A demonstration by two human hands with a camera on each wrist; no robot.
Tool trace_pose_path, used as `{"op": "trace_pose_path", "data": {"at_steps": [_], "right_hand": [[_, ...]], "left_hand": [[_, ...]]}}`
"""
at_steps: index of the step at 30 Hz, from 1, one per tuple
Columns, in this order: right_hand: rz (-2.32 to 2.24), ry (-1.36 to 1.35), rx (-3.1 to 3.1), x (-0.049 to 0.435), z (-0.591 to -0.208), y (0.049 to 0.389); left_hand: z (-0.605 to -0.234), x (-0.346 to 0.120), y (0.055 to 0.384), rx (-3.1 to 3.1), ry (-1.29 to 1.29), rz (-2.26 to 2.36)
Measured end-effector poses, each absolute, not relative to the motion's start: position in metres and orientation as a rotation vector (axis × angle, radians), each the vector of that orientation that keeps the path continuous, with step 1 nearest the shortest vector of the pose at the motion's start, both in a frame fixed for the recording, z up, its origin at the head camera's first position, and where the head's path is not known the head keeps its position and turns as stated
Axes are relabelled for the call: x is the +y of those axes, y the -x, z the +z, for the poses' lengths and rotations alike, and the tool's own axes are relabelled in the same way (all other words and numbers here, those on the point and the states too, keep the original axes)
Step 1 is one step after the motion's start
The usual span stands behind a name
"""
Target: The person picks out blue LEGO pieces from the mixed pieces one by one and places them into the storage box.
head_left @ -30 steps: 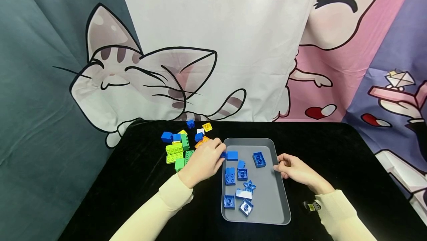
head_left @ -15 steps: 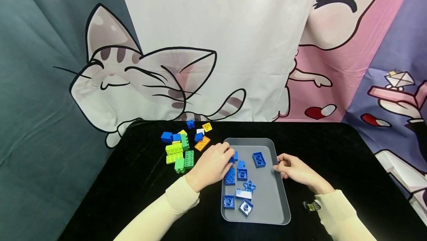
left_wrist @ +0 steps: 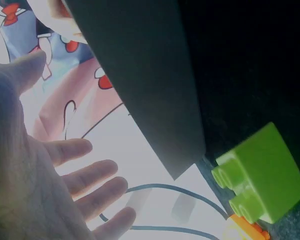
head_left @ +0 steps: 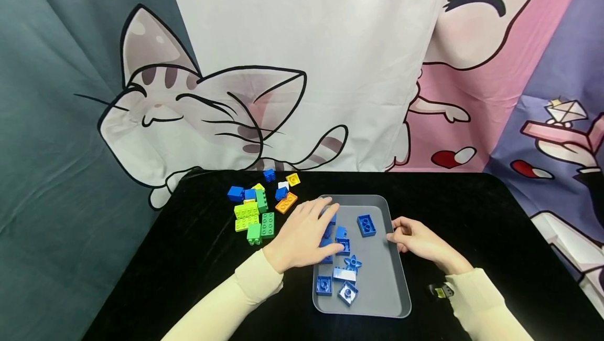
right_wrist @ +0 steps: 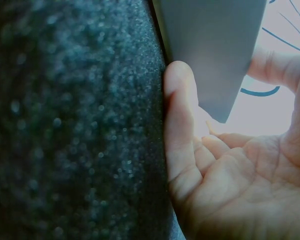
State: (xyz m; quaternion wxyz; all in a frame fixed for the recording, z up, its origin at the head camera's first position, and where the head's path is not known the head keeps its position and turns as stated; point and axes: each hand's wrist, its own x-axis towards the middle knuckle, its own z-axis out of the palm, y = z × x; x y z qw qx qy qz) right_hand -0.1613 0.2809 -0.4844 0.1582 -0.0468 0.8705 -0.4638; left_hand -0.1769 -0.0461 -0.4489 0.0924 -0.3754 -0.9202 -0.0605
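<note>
A grey tray (head_left: 377, 278) lies on the black table with several blue toy bricks in it, among them a brick (head_left: 366, 225) at the upper right and a flower-shaped piece (head_left: 352, 263). Over the tray's left side, my left hand (head_left: 302, 233) spreads its fingers and hides some bricks beneath. In the left wrist view the palm and straight fingers (left_wrist: 97, 177) hold nothing. My right hand (head_left: 422, 241) grips the tray's right rim; the right wrist view shows the thumb at the rim and the other fingers by the outer wall (right_wrist: 210, 60).
Left of the tray is a loose group of toy bricks: lime bricks (head_left: 246, 211), green bricks (head_left: 267, 224), an orange brick (head_left: 286, 203), a yellow brick (head_left: 293, 179) and several blue ones (head_left: 236, 194). A printed curtain (head_left: 302, 42) hangs behind the table.
My left hand moved right from the tray's left edge with a blue brick, let it go among the others, and spread its fingers. The right hand and tray stayed put.
</note>
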Motion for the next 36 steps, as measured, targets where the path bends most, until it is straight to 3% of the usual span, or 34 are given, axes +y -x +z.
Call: {"op": "trace_pose_path", "data": {"at_steps": [10, 36], "right_hand": [[-1.324, 0.135, 2.491, 0.282, -0.484, 0.16], [-1.317, 0.139, 2.498, 0.281, -0.482, 0.16]], "left_hand": [[-0.451, -0.059, 0.185, -2.757, 1.049, -0.207], [-0.465, -0.098, 0.254, -2.888, 0.641, -0.109]]}}
